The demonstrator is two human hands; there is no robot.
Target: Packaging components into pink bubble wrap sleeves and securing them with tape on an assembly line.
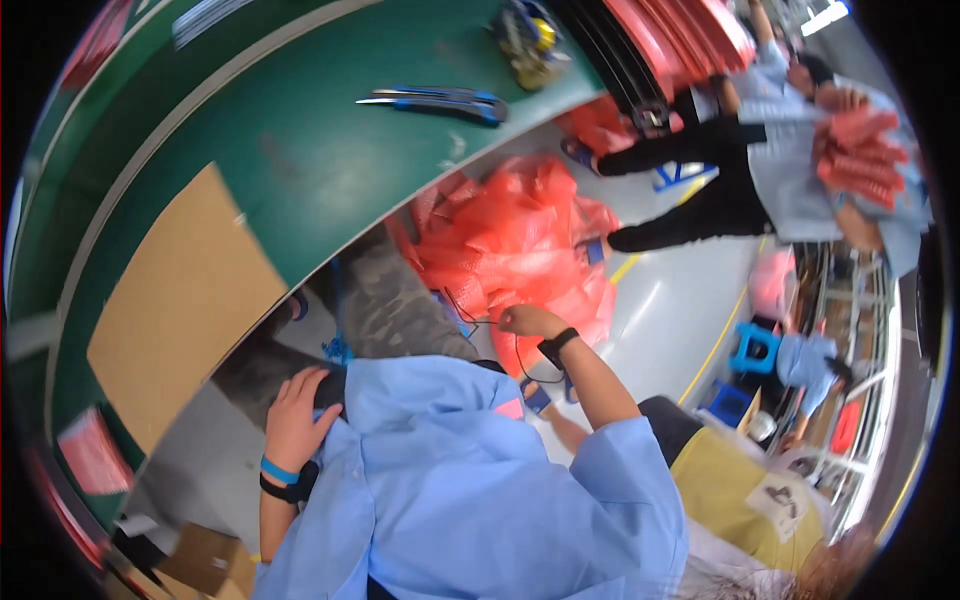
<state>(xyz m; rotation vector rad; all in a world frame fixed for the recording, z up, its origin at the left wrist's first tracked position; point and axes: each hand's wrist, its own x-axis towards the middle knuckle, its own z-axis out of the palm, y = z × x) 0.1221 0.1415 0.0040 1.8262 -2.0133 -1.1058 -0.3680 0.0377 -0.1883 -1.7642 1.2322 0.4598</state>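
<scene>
Two bare hands are showing, well apart. The right hand (533,322) is pinching a thin black cord (519,362), its thumb and fingers closing together on it; the left hand (297,415) is lying on the lap by the shirt hem, its fingers extending and gripping nothing. A smooth blue wristband (279,470) and a black band (288,490) are circling the left wrist.

The cord is hanging off the bench (350,170), beyond its near edge and in front of a crumpled heap of red bubble wrap (520,220), whose translucent film is folding into glossy, dimpled creases. Slender and dark, the cord is bending into loose curves on either side of the fingers.

On the bench's matte green top, a slim blue-and-black utility knife (440,100) is resting toward the right end, near the near edge. A flat tan cardboard sheet (185,310) is lying along the near edge toward the left, and a pink plastic packet (95,450) is sitting at the left corner.

A plain pink patch (511,408) is showing on the light-blue shirt (480,480). A pale printed panel (785,500) is marking a neighbour's yellow garment (725,470), its details blurring.
</scene>
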